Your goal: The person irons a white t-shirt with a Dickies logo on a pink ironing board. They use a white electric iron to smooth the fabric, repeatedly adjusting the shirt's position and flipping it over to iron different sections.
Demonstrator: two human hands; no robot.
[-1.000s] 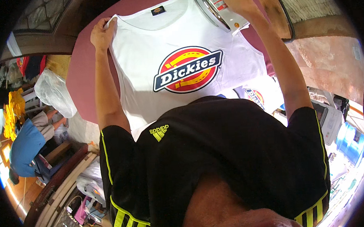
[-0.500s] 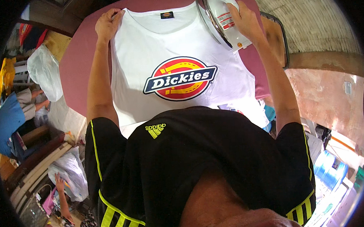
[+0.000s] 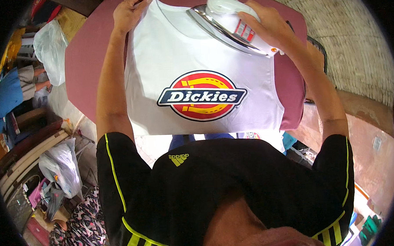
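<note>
A white sleeveless shirt (image 3: 147, 85) with a red, yellow and dark blue printed emblem (image 3: 202, 96) lies spread over a maroon padded board (image 3: 85, 70). At its far left shoulder, my left hand (image 3: 130, 15) is closed, pinching the strap between thumb and fingers. My right hand (image 3: 269, 24) wraps round the handle of a white clothes iron (image 3: 228, 22) with a shiny metal base. The iron rests across the shirt's right shoulder and neckline, its tip toward the far left. It covers the right strap. Whether the whole soleplate touches the cloth I cannot tell.
Plastic bags (image 3: 51, 48) hang and lie at the left, near a person in blue (image 3: 6, 94). Another person in patterned clothing (image 3: 80, 225) is at the lower left. A woven mat-like surface (image 3: 347, 33) lies beyond the board at the right.
The iron has turned, its tip swinging from far to the left, and now lies over the right shoulder and neckline. My left hand still pinches the left strap. The view has shifted slightly.
</note>
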